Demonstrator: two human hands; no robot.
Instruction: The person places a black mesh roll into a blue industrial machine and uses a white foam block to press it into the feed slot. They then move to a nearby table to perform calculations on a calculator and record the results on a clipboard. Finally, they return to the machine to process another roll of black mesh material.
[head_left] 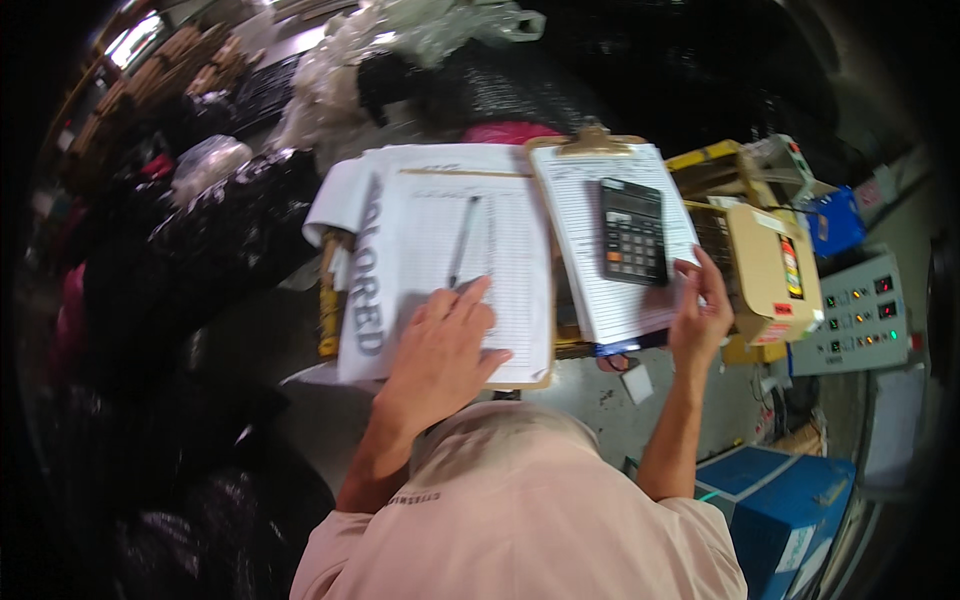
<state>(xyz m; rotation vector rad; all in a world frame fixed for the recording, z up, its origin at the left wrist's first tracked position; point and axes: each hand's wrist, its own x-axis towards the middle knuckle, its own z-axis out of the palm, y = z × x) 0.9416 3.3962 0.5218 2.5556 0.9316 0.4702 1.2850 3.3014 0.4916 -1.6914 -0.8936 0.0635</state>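
My left hand [445, 335] lies on a printed ruled sheet [420, 235] with its fingers stretched out and apart, holding nothing. A slim pen [465, 240] rests on that sheet, its lower end beside my fingertips. The sheet tops a paper stack on a brown clipboard [545, 375]. To the right, a second clipboard [595, 143] bears lined sheets [580, 240] under a metal clip. On these lies a black calculator [634, 232] with an orange key. My right hand [700, 310] is at their right edge, fingers loosely bent and apart, with nothing visible in it.
Black plastic bags [230, 220] crowd the left, with clear plastic [410, 35] at the back. To the right are a cardboard box [770, 270], a grey control panel [855, 315] with lit displays, and a blue box [770, 500]. Grey floor [580, 390] shows below the clipboards.
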